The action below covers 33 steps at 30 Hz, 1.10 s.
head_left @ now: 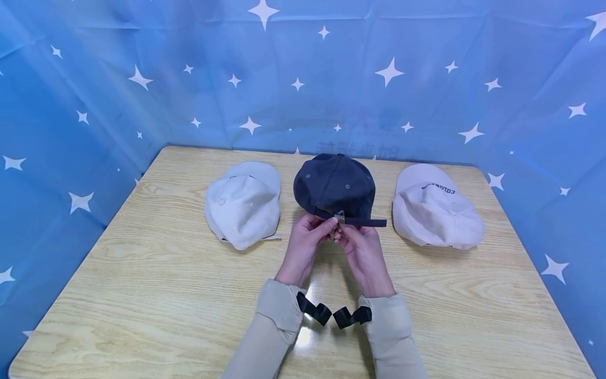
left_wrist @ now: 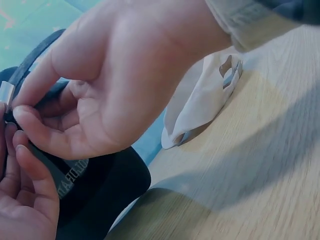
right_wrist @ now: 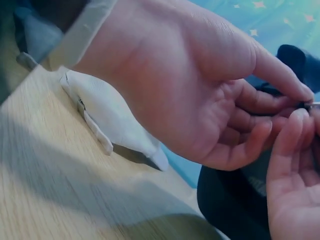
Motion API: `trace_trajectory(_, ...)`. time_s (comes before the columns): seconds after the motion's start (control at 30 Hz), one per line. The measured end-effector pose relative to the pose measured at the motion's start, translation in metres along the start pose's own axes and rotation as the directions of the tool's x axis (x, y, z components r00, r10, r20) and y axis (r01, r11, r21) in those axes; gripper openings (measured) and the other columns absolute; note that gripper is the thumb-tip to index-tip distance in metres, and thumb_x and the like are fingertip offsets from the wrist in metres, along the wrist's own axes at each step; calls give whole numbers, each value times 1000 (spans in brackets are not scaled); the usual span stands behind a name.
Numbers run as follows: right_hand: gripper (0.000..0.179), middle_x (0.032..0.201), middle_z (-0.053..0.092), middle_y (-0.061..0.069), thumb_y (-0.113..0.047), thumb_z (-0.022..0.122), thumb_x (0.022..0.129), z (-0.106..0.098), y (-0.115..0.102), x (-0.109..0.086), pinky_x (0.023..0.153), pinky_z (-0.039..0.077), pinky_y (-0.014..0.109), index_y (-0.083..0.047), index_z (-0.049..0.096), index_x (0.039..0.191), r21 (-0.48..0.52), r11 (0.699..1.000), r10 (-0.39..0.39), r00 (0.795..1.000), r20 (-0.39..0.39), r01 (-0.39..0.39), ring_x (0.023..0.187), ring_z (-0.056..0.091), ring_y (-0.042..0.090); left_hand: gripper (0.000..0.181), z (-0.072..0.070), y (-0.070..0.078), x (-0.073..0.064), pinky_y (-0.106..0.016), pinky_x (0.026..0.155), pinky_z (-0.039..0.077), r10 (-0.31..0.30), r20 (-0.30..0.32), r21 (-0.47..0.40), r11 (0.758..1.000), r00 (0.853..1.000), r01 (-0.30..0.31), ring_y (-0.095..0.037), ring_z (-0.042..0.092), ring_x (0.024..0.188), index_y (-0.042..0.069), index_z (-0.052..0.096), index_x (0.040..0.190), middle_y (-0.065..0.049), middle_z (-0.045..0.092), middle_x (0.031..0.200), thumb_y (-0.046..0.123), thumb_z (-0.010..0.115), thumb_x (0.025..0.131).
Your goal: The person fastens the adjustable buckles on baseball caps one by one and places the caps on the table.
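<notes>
A navy blue baseball cap [head_left: 333, 181] stands at the middle of the table's far side, its back towards me. My left hand [head_left: 304, 245] pinches the cap's back strap at the small metal buckle [head_left: 339, 215]. From the other side, my right hand [head_left: 365, 255] pinches the same strap, fingertips against those of the left. The strap's loose end [head_left: 376, 223] sticks out to the right. Both wrist views show curled fingers meeting at the buckle [left_wrist: 6, 92]; the fingertips partly hide how the strap runs through it. Pale lettering [right_wrist: 257, 186] shows inside the cap.
A white cap [head_left: 243, 205] lies left of the navy one, its strap end poking out. On the right lies a pale pinkish cap [head_left: 435, 210] with dark lettering. Behind the wooden table [head_left: 165, 295] hangs a blue cloth [head_left: 303, 63] with white stars.
</notes>
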State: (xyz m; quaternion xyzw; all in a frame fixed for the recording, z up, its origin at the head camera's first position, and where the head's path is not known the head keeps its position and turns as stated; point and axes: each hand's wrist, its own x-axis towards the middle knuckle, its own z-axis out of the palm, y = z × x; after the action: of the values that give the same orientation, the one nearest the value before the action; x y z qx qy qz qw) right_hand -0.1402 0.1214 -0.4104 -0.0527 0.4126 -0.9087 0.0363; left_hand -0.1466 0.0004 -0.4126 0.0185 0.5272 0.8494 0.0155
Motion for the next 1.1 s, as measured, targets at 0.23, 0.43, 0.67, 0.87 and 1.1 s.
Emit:
trace_trajectory(0.23, 12, 89, 63, 10, 2, 55, 86, -1, -2, 0, 71, 50, 25, 1, 61, 95, -9, 1000, 17, 996, 92, -16, 76, 60, 17, 24, -2, 1, 0, -25, 65, 45, 35, 19, -13, 999, 999, -35, -13, 56, 74, 4, 62, 95, -6, 63, 88, 20, 69, 79)
trace_trajectory(0.43, 13, 93, 63, 9, 2, 55, 86, -1, -3, 0, 75, 49, 27, -1, 59, 98, -20, 999, 34, 992, 124, -32, 80, 60, 17, 22, -4, 1, 1, -25, 65, 46, 34, 10, -33, 999, 999, -33, -13, 56, 73, 5, 62, 95, -7, 63, 88, 18, 68, 79)
trace_trajectory(0.67, 12, 88, 64, 7, 1, 52, 88, 0, -1, 0, 73, 50, 26, -3, 62, 93, 11, 1000, 9, 993, 113, -11, 74, 60, 16, 25, -8, -15, 7, -28, 65, 47, 100, 38, 20, 995, 994, -100, -14, 56, 74, 5, 62, 96, -5, 62, 87, 23, 68, 79)
trace_trajectory(0.87, 12, 85, 64, 5, -2, 52, 89, 0, -2, 0, 67, 49, 22, -6, 63, 92, 12, 1000, 0, 996, 91, -1, 71, 58, 13, 23, -7, -15, 7, -32, 66, 45, 104, 39, 24, 994, 994, -105, -14, 54, 73, 6, 62, 94, -3, 62, 85, 23, 68, 79)
trace_trajectory(1.1, 8, 79, 60, 4, -1, 54, 87, 1, -2, -1, 62, 48, 21, -7, 59, 90, -13, 1000, -15, 1000, 8, 15, 66, 56, 12, 16, -2, 2, 0, -34, 67, 42, 27, 3, 42, 999, 1000, -27, -14, 50, 71, 7, 60, 86, 0, 58, 80, 18, 69, 79)
